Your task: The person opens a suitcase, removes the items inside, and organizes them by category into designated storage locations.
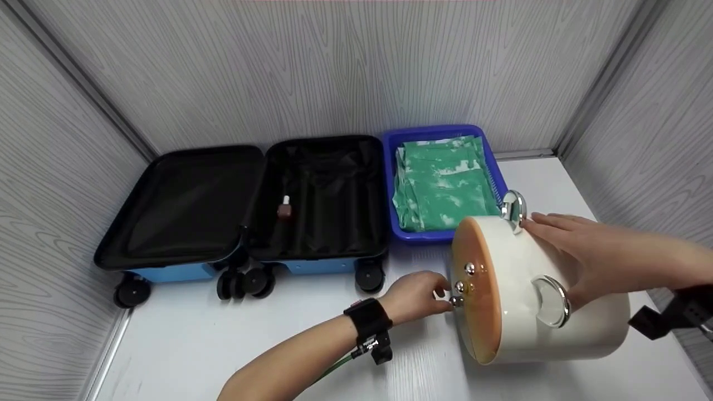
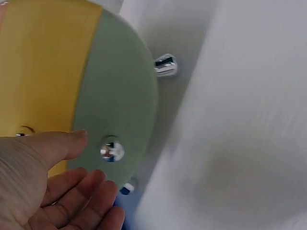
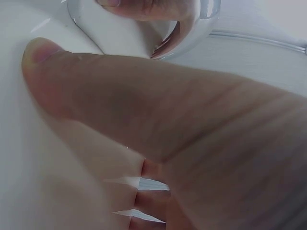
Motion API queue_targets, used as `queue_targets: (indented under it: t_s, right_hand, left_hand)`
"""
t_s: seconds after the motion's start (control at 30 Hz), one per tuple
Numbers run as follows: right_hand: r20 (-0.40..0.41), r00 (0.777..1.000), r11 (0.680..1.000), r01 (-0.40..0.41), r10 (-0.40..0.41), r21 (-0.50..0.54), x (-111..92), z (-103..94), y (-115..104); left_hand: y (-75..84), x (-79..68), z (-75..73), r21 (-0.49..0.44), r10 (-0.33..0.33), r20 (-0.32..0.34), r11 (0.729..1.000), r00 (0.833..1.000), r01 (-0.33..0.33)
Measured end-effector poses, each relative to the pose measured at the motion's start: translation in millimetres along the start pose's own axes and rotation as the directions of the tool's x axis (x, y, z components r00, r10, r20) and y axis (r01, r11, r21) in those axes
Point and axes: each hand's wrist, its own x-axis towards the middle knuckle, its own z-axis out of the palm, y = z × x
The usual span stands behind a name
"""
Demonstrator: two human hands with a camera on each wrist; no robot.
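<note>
A large glossy cream rounded case (image 1: 518, 301) with silver loop handles stands on the right of the table, its exact kind unclear. Its front is an orange panel (image 1: 483, 278) beside a green one (image 2: 120, 91), with small silver knobs (image 2: 112, 149). Over the case's near side lies my right hand (image 1: 590, 250), fingers spread. Its fingertips are by the upper silver handle (image 1: 513, 207), and its thumb is near the lower handle (image 1: 557, 303). My left hand (image 1: 419, 295) is at the case's front, thumb and loosely bent fingers apart beside the lowest knob.
An open blue suitcase (image 1: 317, 266) with black lining lies at left and centre. A small brown bottle (image 1: 284, 210) with a white cap lies inside it. Behind the case, a blue basket (image 1: 426, 238) holds folded green-and-white cloth (image 1: 443, 184). Grey panel walls enclose the table.
</note>
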Motion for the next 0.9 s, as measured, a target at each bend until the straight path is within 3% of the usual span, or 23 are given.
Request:
queue_targets:
  t_s: [0.2, 0.47, 0.9]
  right_hand:
    - [0.007, 1.0, 1.0, -0.012, 0.012, 0.016, -1, -0.6, 1]
    - [0.009, 1.0, 1.0, -0.019, 0.019, 0.015, 1, -0.7, 0]
    - [-0.008, 1.0, 1.0, 0.016, -0.016, 0.014, -1, -0.1, 1]
  left_hand:
    - [-8.7, 2.6, 16.0, -0.023, -0.03, -0.016, 0.999, 0.999, 0.029]
    - [-8.6, 6.7, 23.8, -0.056, -0.019, -0.043, 0.998, 0.999, 0.016]
    - [-13.9, 0.3, 19.6, -0.026, -0.028, -0.046, 0.999, 0.999, 0.027]
